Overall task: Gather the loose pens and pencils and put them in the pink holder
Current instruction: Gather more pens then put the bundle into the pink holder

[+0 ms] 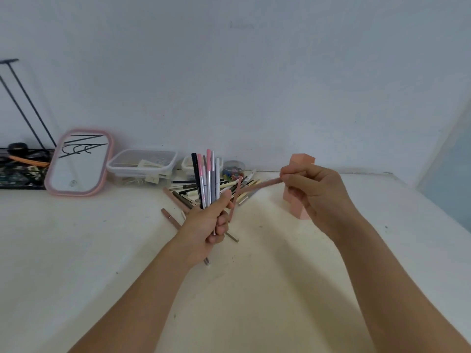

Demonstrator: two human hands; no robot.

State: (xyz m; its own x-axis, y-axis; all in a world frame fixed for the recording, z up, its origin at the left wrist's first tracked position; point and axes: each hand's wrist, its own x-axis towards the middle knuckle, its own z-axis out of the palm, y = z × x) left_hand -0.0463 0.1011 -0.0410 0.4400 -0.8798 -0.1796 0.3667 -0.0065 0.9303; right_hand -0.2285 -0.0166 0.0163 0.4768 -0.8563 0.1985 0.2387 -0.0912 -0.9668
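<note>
My left hand (211, 222) grips an upright bundle of pens (207, 178), black, pink, grey and white, above the white table. A pink-brown pencil (235, 200) leans beside that bundle at my left fingers. My right hand (314, 192) pinches one end of another pink-brown pencil (262, 186), which is blurred and points left toward the bundle. The pink holder (302, 159) stands upright behind my right hand, mostly hidden by it. A loose pile of pens and pencils (188, 191) lies on the table behind my left hand.
A pink-framed mirror (79, 163) leans on the wall at the left. Beside it are a clear plastic box (142, 166), a smaller box and a jar of coloured pins (233, 168). A black wire rack (17, 169) sits far left. The table's edge runs along the right.
</note>
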